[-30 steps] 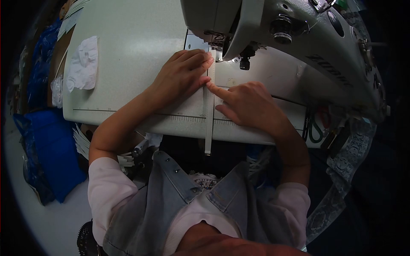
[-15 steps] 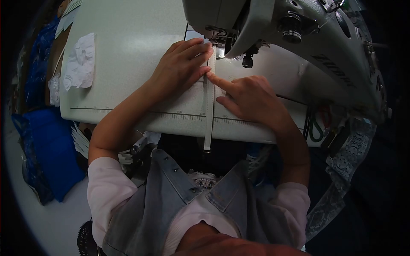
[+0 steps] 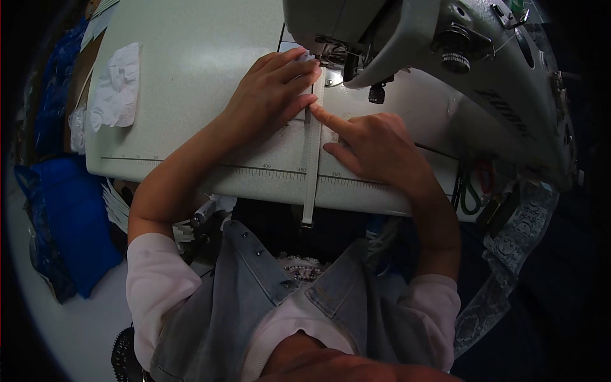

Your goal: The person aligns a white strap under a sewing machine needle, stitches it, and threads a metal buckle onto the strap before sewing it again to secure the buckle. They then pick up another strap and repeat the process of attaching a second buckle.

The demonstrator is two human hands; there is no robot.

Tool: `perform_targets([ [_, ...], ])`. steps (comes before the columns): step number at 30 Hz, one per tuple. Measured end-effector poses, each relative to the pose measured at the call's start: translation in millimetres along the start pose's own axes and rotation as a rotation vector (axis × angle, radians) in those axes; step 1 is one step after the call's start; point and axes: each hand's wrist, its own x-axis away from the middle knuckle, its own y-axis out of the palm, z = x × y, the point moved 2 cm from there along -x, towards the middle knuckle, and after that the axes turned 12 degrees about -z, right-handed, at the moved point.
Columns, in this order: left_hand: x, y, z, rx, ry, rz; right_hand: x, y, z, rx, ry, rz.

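Observation:
A narrow white strap (image 3: 311, 181) with stitched edges runs from beneath the sewing machine's needle area (image 3: 331, 60) down over the machine bed. Its lower end, with a small metal piece (image 3: 307, 224), hangs past the front edge. My left hand (image 3: 275, 86) presses the strap's left side near the presser foot, fingers extended together and thumb lower down. From the right, my right hand (image 3: 379, 143) touches the strap with its index fingertip beside my left thumb. Its thumb stands apart and its other fingers curl. The strap's far end is hidden under the machine head.
The sewing machine arm (image 3: 471, 95) looms at upper right. Crumpled white paper (image 3: 116, 89) lies at the bed's left. Green-handled scissors (image 3: 470, 200) sit at the right edge, near hanging lace (image 3: 525, 216). A blue bag (image 3: 70, 223) stands at lower left.
The view has shifted slightly, so the machine head appears farther right. Both hands keep nearly the same places on the strap, whose position hardly differs.

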Motion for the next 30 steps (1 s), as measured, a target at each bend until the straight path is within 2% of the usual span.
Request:
perform_targets([
  [9, -3, -5, 0, 0.079, -0.060, -0.026, 0, -1, 1, 0.010, -0.002, 0.032],
  [13, -2, 3, -5, 0.003, -0.046, -0.021, -1, -2, 2, 0.026, 0.025, 0.020],
  [21, -2, 2, -7, 0.042, -0.004, -0.045, 3, -7, 1, -0.007, 0.049, -0.031],
  [23, -1, 5, -5, 0.042, 0.002, -0.025, 25, -20, -8, 0.170, -0.098, 0.111],
  [24, 0, 7, -3, 0.046, 0.005, -0.010, 51, -57, -28, 0.204, -0.151, 0.120],
  [25, 0, 7, -1, 0.051, -0.001, -0.007, 83, -76, -37, 0.264, -0.192, 0.239],
  [26, 0, 7, 0, 0.050, 0.011, -0.001, 131, -95, -18, 0.396, -0.116, 0.486],
  [28, 2, 7, 2, 0.064, 0.020, 0.006, 256, -165, 77, 0.683, 0.447, 1.122],
  [29, 3, 8, -1, 0.115, 0.025, -0.010, 310, -201, 136, 0.687, 0.683, 1.240],
  [30, 4, 8, -2, 0.165, 0.029, -0.025, 357, -225, 197, 0.591, 0.836, 1.231],
])
